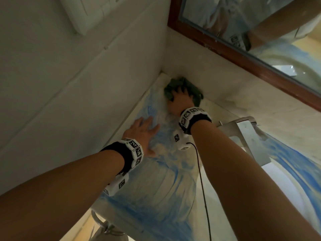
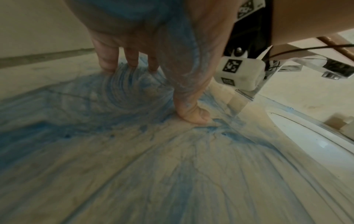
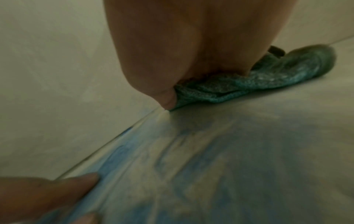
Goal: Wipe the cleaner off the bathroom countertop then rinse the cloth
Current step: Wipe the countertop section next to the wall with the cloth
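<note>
A bunched green cloth (image 1: 189, 84) lies in the far corner of the countertop (image 1: 175, 202), against both walls. My right hand (image 1: 181, 100) sits on top of it, fingers dug into its folds; in the right wrist view the thumb presses beside the cloth (image 3: 268, 78) at the wall seam. My left hand (image 1: 144, 131) lies flat on the counter nearer to me, fingers straight and spread, smeared with blue. Blue cleaner (image 1: 139, 206) streaks most of the countertop (image 2: 191, 189) in swirls around the left hand (image 2: 153, 37).
A tiled wall (image 1: 69, 84) borders the counter on the left. A wood-framed mirror (image 1: 260, 32) hangs above the back wall. A chrome faucet (image 1: 246, 134) stands to the right, over the white sink (image 2: 306, 144). A black cable (image 1: 203, 188) hangs from my right wrist.
</note>
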